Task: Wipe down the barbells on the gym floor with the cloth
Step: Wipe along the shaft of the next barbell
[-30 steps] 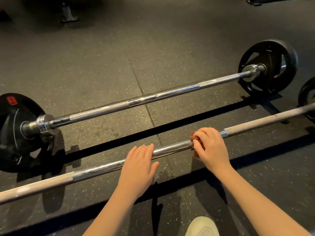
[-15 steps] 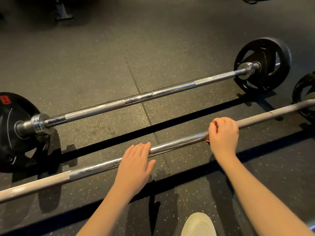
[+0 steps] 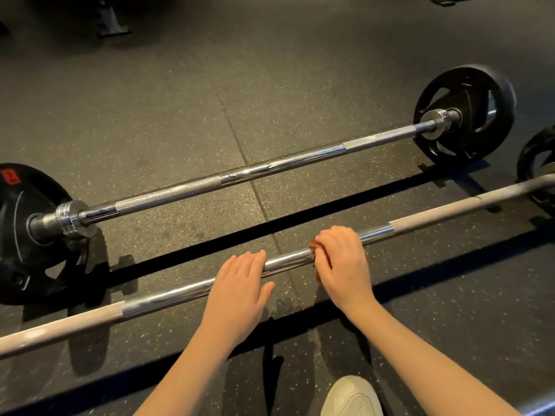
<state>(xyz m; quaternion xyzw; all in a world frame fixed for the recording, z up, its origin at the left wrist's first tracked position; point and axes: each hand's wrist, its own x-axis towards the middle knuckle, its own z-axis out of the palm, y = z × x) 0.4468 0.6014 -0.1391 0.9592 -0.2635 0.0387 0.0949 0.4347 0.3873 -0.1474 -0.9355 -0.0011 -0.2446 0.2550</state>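
Two barbells lie side by side on the dark rubber floor. The near barbell (image 3: 168,295) runs from lower left to the right edge. My right hand (image 3: 345,262) grips its chrome middle with a brown cloth (image 3: 313,244) wrapped round the bar; only the cloth's edge shows past my fingers. My left hand (image 3: 240,283) rests flat on the same bar just to the left, fingers straight. The far barbell (image 3: 270,169) lies beyond, with a black plate at each end.
The far bar's black plates stand at the left edge (image 3: 27,235) and the upper right (image 3: 468,115). Another plate (image 3: 537,163) of the near bar shows at the right edge. A white shoe (image 3: 351,397) is at the bottom. A dark equipment foot (image 3: 111,22) sits far back.
My right hand with the cloth slid right along the near bar, then back left toward my left hand. The left hand stayed resting on the bar.
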